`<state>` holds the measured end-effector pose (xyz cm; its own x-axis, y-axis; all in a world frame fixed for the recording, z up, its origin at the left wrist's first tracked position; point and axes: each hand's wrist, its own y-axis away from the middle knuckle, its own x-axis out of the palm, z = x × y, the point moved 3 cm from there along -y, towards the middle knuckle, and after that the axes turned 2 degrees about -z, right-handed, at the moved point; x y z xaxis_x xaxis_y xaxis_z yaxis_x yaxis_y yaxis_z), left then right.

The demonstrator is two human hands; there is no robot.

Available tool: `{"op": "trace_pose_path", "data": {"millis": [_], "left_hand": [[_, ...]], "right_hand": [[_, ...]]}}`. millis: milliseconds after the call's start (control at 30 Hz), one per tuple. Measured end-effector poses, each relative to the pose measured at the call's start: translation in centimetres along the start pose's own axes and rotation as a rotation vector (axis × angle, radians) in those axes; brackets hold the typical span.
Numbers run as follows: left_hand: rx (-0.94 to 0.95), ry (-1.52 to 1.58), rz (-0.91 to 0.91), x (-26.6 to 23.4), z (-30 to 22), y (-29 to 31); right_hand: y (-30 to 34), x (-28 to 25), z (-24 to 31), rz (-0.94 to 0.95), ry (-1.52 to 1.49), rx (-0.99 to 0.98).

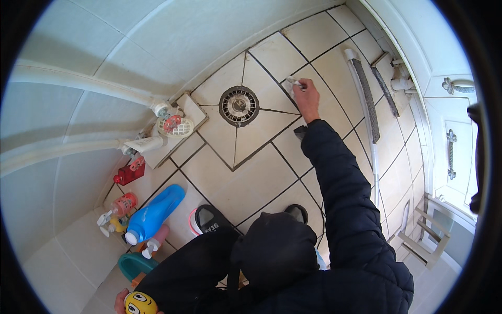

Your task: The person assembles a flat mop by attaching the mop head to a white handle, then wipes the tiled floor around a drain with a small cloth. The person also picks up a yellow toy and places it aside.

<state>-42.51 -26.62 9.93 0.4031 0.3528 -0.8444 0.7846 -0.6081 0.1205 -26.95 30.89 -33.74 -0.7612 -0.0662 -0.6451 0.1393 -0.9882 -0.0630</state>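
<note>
My right hand [307,99] reaches out over the beige floor tiles [261,172], to the right of a round floor drain [239,106]. Its fingers are closed on a small whitish wad [291,83], pressed at the tiles near a dark grout line. What exactly the wad is cannot be made out. At the lower left edge, my left hand [120,300] shows only in part beside my knee. Its fingers curl around a round yellow thing with cartoon eyes [140,303], cut off by the picture's edge.
On the left stand a blue bottle [151,217], a pink spray bottle [123,204], a red bottle [130,174] and a teal basin [133,268]. White pipes [89,86] run along the wall. A grey-and-white hose [364,99] lies at right, before white cabinets [444,68] and a small rack [426,238].
</note>
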Motion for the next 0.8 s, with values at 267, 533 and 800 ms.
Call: {"op": "trace_pose_path", "data": {"millis": [267,533,800], "left_hand": [[0.076,-0.052,-0.023,-0.1,0.0,0.1],[0.108,-0.046,-0.015,0.0,-0.5,0.0],[0.046,-0.023,0.019,-0.3,-0.1,0.1]], "right_hand": [[-1.6,-2.9,-3.5,-0.196,0.303,-0.002],[5.9,4.4,2.9,0.277,0.042,-0.378],[-0.9,-4.1,-4.0,-0.106,0.340,-0.020]]}}
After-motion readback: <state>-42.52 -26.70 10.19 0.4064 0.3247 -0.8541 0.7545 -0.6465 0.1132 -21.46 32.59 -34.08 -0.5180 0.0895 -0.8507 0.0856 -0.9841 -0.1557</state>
